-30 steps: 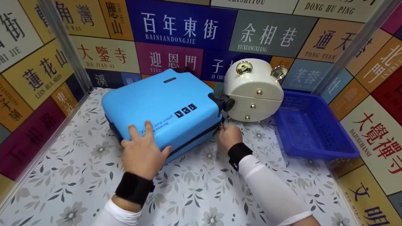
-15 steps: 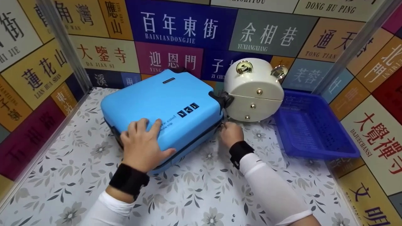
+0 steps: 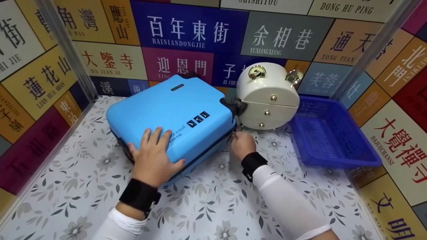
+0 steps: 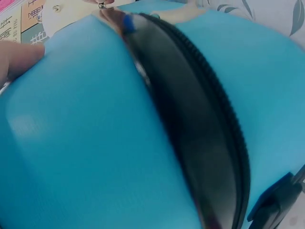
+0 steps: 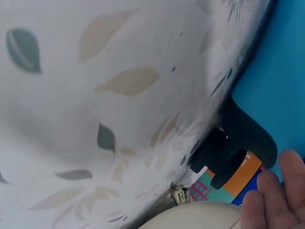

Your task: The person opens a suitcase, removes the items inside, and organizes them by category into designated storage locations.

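My hands are apart: my left hand (image 3: 154,160) lies spread on the blue suitcase (image 3: 170,113) between them, probably steadying it, while my right hand (image 3: 243,146) seems to pinch the zip pull (image 4: 101,5) at its corner. Just past my left hand, partly covered lettering (image 3: 177,130) shows "cool" and "trip"; beyond my right stand a white drawer box (image 3: 260,90) and, further right, a blue basket (image 3: 345,163); farthest, the wall panel (image 3: 190,23) reads "BAINIANDONGJIE".
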Motion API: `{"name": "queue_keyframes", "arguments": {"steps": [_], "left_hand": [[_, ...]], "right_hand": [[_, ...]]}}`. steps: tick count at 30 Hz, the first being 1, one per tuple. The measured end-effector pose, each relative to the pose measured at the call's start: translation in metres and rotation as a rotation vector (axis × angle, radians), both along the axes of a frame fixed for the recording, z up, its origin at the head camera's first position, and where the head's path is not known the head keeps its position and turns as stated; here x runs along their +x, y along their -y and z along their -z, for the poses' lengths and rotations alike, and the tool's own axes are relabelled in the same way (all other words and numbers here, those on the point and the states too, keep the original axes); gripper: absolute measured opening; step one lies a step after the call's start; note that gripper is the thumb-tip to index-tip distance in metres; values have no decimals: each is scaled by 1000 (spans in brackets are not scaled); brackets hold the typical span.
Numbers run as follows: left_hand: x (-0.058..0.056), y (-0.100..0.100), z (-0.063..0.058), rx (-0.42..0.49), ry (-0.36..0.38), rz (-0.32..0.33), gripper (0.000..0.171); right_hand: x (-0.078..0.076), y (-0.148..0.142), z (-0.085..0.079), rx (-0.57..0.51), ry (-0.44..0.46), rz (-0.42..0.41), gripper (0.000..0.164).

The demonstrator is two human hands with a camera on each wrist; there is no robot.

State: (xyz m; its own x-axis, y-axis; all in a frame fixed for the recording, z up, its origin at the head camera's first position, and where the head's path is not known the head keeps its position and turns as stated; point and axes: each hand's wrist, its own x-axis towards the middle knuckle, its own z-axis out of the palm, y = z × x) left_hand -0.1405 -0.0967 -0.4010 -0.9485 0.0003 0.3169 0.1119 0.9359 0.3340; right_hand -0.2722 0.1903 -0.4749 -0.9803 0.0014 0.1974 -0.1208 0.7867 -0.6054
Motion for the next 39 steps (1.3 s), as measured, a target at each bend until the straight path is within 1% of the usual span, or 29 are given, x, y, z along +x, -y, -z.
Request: {"name": "queue_keyframes", "arguments": {"steps": [3, 12, 14, 20, 25, 32, 39], "left_hand": [[0, -1, 0, 2, -3, -4, 100], [-1, -3, -2, 14, 1, -10, 101], [-2, -4, -2, 14, 3, -12, 101], [-2, -6, -3, 9, 3, -16, 100], [-2, -7, -5, -4, 11, -18, 100], [-3, -6, -4, -11, 10, -21, 101], [-2, -5, -4, 2, 23, -7, 100]], "right_hand": [[1, 1, 2, 15, -27, -5, 23], [4, 4, 3, 20, -38, -36, 24], [6, 5, 3, 15, -36, -40, 24], [11, 10, 4, -9, -19, -90, 26], [13, 12, 4, -9, -3, -102, 26], [14, 12, 3, 30, 24, -132, 28], [13, 6, 3, 88, -20, -177, 25]]}}
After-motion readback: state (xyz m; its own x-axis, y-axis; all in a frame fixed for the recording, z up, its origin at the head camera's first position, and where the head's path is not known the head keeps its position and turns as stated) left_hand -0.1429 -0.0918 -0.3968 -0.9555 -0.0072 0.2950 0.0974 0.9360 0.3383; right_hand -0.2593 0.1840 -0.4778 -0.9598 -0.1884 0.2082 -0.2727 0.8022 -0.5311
